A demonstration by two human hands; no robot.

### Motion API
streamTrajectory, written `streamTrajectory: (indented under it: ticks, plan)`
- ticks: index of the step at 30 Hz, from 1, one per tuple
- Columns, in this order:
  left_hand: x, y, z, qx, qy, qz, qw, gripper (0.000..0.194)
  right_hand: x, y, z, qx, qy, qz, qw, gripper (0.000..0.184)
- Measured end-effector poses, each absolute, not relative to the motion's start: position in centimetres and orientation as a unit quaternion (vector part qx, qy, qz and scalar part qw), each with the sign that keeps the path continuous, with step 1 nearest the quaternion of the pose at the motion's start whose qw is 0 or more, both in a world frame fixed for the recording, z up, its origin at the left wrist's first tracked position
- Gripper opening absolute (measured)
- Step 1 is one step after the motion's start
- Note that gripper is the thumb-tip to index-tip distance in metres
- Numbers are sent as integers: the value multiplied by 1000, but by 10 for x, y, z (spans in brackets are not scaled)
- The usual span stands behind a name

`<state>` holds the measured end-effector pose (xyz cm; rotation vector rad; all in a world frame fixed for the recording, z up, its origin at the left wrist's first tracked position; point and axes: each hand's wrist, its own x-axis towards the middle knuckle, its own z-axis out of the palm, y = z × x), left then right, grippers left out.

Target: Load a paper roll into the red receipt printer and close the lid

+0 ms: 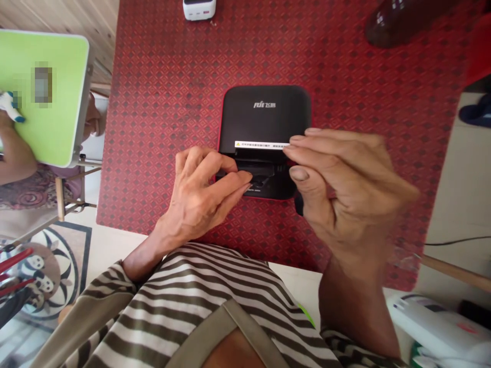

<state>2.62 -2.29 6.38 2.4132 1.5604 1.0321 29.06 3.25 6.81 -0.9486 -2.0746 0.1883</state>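
Observation:
A black printer [264, 122] with a red rim and a white brand mark lies flat on the table in front of me. A white warning label strip [253, 145] runs across it, above a dark recess [253, 166]. My left hand [205, 186] is at the printer's front left corner, its fingers bent and closed against the front part. My right hand [345, 184] hovers at the right side; its thumb is apart from the fingers, whose tips overlap the label's right end. A small black piece below the right thumb is partly hidden, and I cannot tell what it is.
The table has a red patterned cover [164, 92]. At its far edge is a white device [199, 9]; a dark brown bottle-like object [387, 25] lies at the far right. On the left, another person's arm [15, 153] rests by a green-topped table [72, 102].

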Motion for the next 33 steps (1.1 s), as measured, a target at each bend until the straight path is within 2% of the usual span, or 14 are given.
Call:
streamTrajectory:
  ticks: [4, 8, 13, 16, 21, 27, 33]
  plan:
    - [25, -25, 63, 792, 511, 333, 40, 19, 296, 25, 61, -379, -831, 93, 397, 39]
    - [25, -25, 72, 782, 502, 364, 72, 11, 300, 20, 58, -401, -829, 128, 367, 44]
    - [26, -3, 46, 640, 581, 489, 116, 45, 299, 21, 54, -392, -825, 128, 386, 50]
    - [20, 12, 8, 619, 595, 455, 236, 67, 296, 23, 50, -372, -826, 83, 414, 44]
    - [7, 17, -21, 619, 562, 432, 338, 72, 298, 19, 45, -393, -820, 114, 401, 42]
    - [5, 16, -22, 618, 563, 432, 338, 73, 297, 15, 43, -392, -828, 79, 393, 44]
    - [9, 16, -23, 605, 554, 440, 364, 70, 292, 14, 33, -390, -817, 50, 423, 50]
